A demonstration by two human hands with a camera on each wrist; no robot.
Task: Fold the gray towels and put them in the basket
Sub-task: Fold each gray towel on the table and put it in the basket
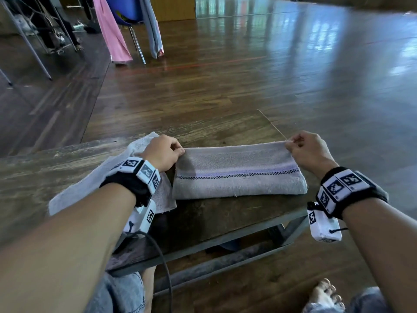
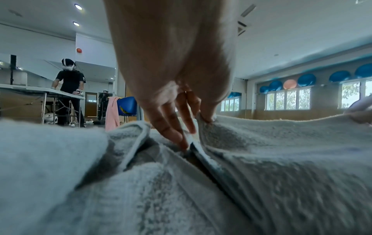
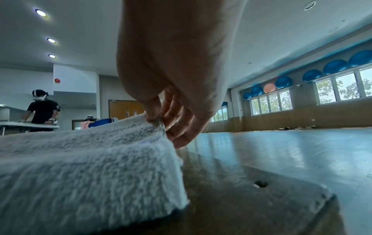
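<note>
Pinching the two far corners of a folded gray towel [image 1: 237, 172], the person has both hands at work on the wooden table [image 1: 67, 159]: the left hand [image 1: 161, 151] grips the corner at about ten o'clock of the towel, thumb and fingers closed on the cloth, and the right hand [image 1: 310, 149] grips the corner at about two o'clock in the same way. In the left wrist view the thumb presses the terry edge while the other fingers [image 2: 171, 127] reach down into the gap beside it; in the right wrist view the corner is lifted slightly off the table. The towel lies as a long band with its striped border across the middle and a rounded fold along its near edge, at six o'clock, so at least one fold looks done. It probably still needs folding across its length before it is compact. A second towel [image 1: 94, 177], paler and lying loose and rumpled, sits at nine o'clock of the first, partly under the left wrist, and seems not yet folded. No basket shows in any view, so nothing can be said to be put away; by this reckoning the task is in an early stage.
</note>
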